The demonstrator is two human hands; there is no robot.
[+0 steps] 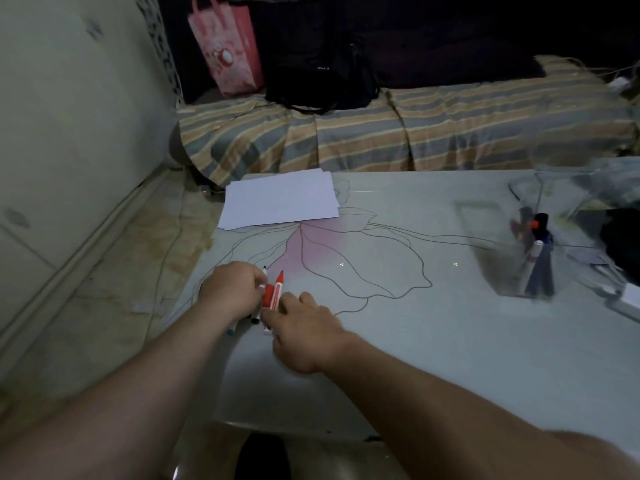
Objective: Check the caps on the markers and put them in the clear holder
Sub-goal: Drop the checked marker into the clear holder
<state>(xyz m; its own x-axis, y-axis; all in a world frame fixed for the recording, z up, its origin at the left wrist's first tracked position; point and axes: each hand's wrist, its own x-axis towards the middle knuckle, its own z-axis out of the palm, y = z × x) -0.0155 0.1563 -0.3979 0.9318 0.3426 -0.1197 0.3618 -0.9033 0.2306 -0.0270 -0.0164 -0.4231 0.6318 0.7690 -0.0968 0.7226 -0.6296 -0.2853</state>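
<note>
Near the desk's (415,341) left edge, the left hand (232,289) is curled around a bundle of markers. The right hand (304,327) pinches a red marker (277,289) there. The clear holder (533,244), far right, stands well apart with several markers inside.

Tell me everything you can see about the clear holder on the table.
The clear holder looks like see-through plastic, boxy with straight walls and an open top. It stands upright on the far right of the pale table, well away from both hands. Several markers lean inside it, one dark with a red tip showing. The picture is blurred there, so finer detail cannot be told.
</note>
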